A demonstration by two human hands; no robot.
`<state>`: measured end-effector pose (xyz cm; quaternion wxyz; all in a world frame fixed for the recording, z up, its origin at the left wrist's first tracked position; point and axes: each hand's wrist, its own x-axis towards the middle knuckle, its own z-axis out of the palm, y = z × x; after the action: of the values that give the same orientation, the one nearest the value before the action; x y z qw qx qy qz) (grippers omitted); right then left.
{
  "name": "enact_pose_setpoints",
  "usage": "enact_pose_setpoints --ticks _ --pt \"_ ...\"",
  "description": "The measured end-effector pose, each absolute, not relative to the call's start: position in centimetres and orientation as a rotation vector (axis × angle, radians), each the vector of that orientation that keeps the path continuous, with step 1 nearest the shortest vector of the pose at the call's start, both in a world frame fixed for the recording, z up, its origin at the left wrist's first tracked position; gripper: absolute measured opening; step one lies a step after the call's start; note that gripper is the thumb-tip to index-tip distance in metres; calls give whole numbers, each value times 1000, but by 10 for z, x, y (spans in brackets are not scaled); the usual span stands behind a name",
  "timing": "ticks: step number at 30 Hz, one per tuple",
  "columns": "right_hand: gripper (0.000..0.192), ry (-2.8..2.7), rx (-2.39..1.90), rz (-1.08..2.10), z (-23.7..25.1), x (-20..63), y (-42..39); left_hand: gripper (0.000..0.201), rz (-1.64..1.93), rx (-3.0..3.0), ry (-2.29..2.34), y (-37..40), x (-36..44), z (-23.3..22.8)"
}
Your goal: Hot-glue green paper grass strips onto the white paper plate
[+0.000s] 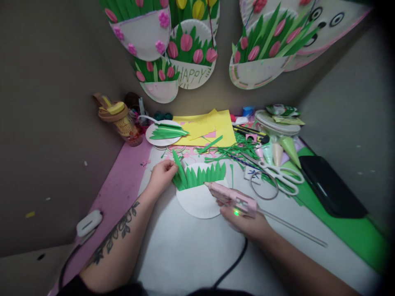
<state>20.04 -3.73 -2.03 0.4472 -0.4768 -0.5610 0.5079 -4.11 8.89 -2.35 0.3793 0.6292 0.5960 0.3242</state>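
Note:
A white paper plate [197, 204] lies in front of me, with a row of green paper grass blades [201, 176] across its upper part. My left hand [164, 172] is closed at the plate's left edge, its fingers pinched on a green paper blade [178, 166] that stands up at an angle. In my right hand [243, 220] is a pink glue gun [236, 198], a green light glowing on its side. Its nozzle points left and touches or hovers just over the base of the grass; I cannot tell which. A glue stick [293, 227] sticks out of its back end.
Scissors [282, 177], a metal ring [251, 189] and green paper scraps [243, 150] lie to the right, near a black case [331, 185]. Behind are yellow sheets [203, 131] and another plate [154, 142] with green strips. A cup [123, 123] stands back left. Tulip plate crafts [194, 76] hang above.

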Motion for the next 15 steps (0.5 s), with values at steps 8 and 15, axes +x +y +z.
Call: enact_pose_setpoints --ticks 8,15 --pt "50 -1408 -1174 1278 -22 201 -37 22 777 1584 1490 87 -40 -18" --pt "52 -1419 -1175 1293 -26 201 -37 20 634 1538 1502 82 -41 -15"
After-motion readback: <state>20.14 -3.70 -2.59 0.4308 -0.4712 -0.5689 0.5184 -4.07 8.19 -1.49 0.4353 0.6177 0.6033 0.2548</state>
